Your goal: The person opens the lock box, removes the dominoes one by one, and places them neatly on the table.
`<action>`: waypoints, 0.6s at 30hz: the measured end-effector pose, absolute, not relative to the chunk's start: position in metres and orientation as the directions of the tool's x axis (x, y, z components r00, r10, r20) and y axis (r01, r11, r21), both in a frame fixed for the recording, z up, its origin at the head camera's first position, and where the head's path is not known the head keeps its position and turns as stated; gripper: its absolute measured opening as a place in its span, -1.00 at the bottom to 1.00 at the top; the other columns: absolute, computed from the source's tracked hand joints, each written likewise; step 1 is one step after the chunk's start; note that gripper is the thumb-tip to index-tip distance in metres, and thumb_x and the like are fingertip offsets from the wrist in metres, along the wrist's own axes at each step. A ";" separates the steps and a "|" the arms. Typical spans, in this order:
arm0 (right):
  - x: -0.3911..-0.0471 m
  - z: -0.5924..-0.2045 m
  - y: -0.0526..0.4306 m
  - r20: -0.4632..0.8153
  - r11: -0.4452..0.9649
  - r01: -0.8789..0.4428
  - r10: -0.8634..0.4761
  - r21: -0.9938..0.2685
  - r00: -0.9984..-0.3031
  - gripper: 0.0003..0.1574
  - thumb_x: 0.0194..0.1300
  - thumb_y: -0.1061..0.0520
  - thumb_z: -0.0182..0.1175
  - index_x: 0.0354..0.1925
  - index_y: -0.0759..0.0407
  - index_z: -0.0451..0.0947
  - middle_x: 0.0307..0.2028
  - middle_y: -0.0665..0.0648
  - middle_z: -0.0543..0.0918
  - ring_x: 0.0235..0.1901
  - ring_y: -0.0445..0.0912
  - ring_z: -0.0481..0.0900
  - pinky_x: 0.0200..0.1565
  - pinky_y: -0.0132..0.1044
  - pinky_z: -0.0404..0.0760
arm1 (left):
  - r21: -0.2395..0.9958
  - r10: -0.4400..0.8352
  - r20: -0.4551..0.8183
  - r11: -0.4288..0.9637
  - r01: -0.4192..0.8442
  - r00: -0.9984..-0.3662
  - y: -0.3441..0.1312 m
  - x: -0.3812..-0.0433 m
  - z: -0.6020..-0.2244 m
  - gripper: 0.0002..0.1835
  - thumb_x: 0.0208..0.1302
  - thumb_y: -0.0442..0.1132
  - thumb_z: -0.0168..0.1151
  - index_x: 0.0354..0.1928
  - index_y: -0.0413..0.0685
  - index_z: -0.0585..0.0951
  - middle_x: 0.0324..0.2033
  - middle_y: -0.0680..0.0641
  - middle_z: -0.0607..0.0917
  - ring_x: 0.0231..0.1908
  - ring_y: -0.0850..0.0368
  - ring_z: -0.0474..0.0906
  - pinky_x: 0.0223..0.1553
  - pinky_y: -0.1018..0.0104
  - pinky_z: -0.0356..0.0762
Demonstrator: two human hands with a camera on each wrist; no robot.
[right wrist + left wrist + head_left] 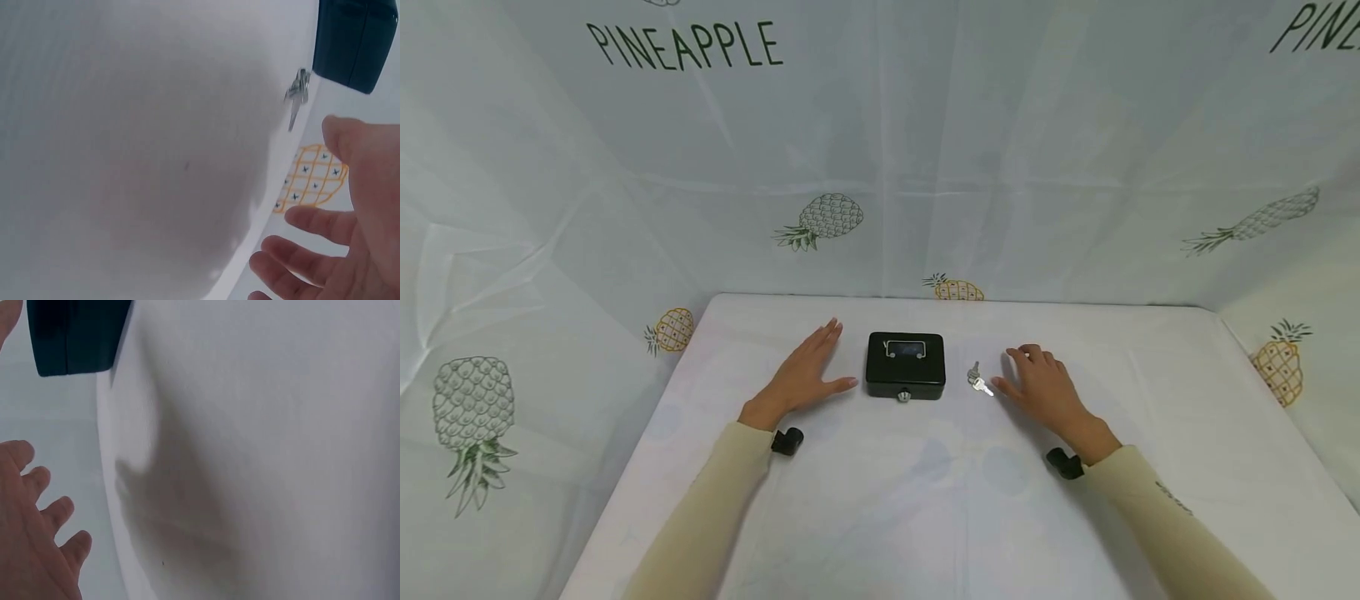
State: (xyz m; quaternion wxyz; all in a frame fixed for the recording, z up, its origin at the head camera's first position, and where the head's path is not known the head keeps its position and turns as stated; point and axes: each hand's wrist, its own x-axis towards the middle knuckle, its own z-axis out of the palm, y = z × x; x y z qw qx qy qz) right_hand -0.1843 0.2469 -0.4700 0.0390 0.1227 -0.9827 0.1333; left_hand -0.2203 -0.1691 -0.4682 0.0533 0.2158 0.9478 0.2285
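Observation:
A small black cash box point(906, 375) sits closed on the white-covered table, its wire handle lying on the lid and a round silver lock on its front face. To its right lies a small bunch of silver keys point(978, 381). My left hand point(802, 372) is spread just left of the box, thumb toward it but apart. On the other side, my right hand point(1042, 387) hovers beside the keys with fingers loosely bent, holding nothing. The right wrist view shows the keys point(299, 95) near the thumb, with a gap between. Part of the box point(75, 337) appears in the left wrist view.
The tabletop point(880, 500) is covered by a pale cloth. A white curtain point(1037, 150) printed with pineapples hangs behind and at both sides. Each wrist bears a small black camera, one on the left point(787, 442) and one on the right point(1064, 463).

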 end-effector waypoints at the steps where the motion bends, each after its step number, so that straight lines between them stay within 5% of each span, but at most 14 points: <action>1: -0.185 -0.471 0.246 0.119 0.933 -0.251 -0.227 -0.256 -0.966 -0.23 0.47 -0.06 0.35 0.33 0.49 0.45 0.21 0.56 0.49 0.19 0.45 0.50 0.22 0.40 0.53 | 0.459 0.437 -0.003 0.800 0.387 -0.900 -0.168 -0.221 -0.469 0.13 0.38 0.24 0.34 0.72 -0.11 -0.05 0.71 -0.12 -0.07 0.67 -0.20 -0.11 0.67 -0.16 -0.04; 18: -0.187 -0.471 0.217 0.144 0.910 -0.162 -0.115 -0.381 -0.983 -0.35 0.37 0.02 0.45 0.14 0.53 0.57 0.04 0.51 0.59 -0.01 0.37 0.61 0.07 0.28 0.66 | 0.716 0.456 0.013 0.617 0.326 -0.890 -0.147 -0.217 -0.472 0.19 0.29 0.12 0.50 0.74 0.05 -0.07 0.70 -0.09 -0.03 0.67 -0.15 -0.13 0.65 -0.25 -0.01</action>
